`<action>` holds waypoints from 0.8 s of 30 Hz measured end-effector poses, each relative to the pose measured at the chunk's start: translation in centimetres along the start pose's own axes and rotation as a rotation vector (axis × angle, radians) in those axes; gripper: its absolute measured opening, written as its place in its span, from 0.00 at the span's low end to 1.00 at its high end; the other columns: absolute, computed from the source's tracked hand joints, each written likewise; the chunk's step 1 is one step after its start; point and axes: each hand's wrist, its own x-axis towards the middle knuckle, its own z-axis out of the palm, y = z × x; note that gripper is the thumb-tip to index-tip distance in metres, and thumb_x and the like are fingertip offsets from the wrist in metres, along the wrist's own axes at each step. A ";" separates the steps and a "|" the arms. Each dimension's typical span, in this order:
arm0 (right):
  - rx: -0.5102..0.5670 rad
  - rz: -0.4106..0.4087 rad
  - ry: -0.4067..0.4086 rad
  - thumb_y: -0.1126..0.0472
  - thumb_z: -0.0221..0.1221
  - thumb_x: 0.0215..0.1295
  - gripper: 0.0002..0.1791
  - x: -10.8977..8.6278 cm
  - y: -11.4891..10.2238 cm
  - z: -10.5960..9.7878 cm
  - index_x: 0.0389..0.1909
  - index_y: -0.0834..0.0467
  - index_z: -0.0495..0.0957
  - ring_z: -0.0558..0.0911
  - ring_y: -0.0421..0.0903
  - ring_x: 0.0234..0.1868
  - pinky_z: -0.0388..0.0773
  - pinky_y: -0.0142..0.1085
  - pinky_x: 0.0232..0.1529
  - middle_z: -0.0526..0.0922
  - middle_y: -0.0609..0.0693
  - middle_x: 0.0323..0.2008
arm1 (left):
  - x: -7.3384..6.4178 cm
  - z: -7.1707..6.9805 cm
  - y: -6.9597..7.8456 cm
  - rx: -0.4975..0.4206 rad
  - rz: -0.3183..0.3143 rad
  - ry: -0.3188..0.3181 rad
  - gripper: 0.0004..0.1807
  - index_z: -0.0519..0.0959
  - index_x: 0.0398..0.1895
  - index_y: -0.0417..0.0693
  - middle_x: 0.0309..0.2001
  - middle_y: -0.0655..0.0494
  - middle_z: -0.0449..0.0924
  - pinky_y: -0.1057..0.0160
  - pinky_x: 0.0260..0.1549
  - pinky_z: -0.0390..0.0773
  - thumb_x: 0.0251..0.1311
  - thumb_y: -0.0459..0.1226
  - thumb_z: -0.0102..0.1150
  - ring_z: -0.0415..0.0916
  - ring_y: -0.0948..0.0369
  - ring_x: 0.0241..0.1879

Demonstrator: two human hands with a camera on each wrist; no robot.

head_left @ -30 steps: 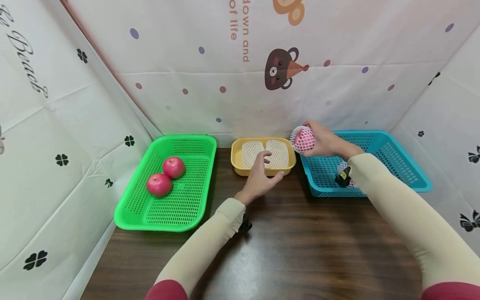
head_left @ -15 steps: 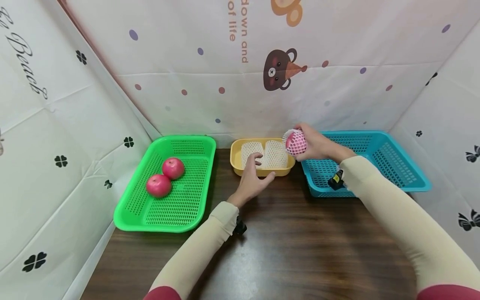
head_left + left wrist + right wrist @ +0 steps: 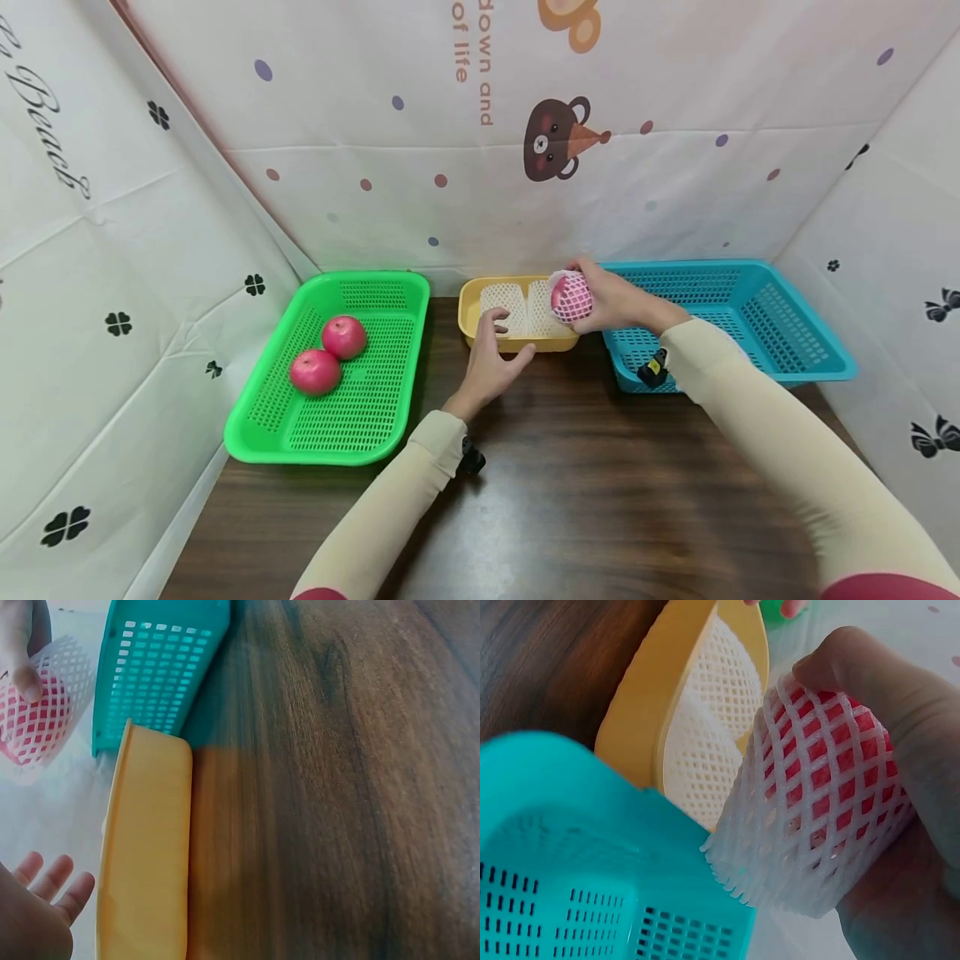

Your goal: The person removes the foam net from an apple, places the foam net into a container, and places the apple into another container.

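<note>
In the head view my right hand (image 3: 617,300) grips a red apple in a white foam net (image 3: 571,298), held over the right end of a yellow tray (image 3: 471,310). The right wrist view shows the thumb along the net, whose loose end reaches past the fruit (image 3: 817,787). My left hand (image 3: 486,365) hovers at the front of that tray with fingers spread and nothing in them. Flat white foam nets (image 3: 504,307) lie in the tray, partly hidden by the left fingers and the apple. Two bare red apples (image 3: 344,337) sit in a green basket (image 3: 352,450) on the left.
At the right stands a blue basket (image 3: 795,321), close beside the yellow tray; my right forearm hides part of its inside. Printed white cloth (image 3: 360,217) hangs behind and on both sides. Dark wooden tabletop (image 3: 570,467) stretches in front of the containers.
My right hand has carried the netted apple leftward and slightly down, from the blue basket's edge to over the yellow tray. The left hand has drawn back a little, left and toward me.
</note>
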 end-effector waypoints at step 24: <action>-0.041 -0.085 -0.053 0.61 0.76 0.51 0.51 0.4 -2.8 2.4 0.71 0.61 0.56 0.78 0.52 0.51 0.80 0.49 0.54 0.72 0.58 0.59 | -1.7 -1.3 -0.8 -0.050 -0.053 0.100 0.34 0.62 0.68 0.40 0.65 0.44 0.67 0.38 0.57 0.75 0.63 0.41 0.65 0.72 0.45 0.59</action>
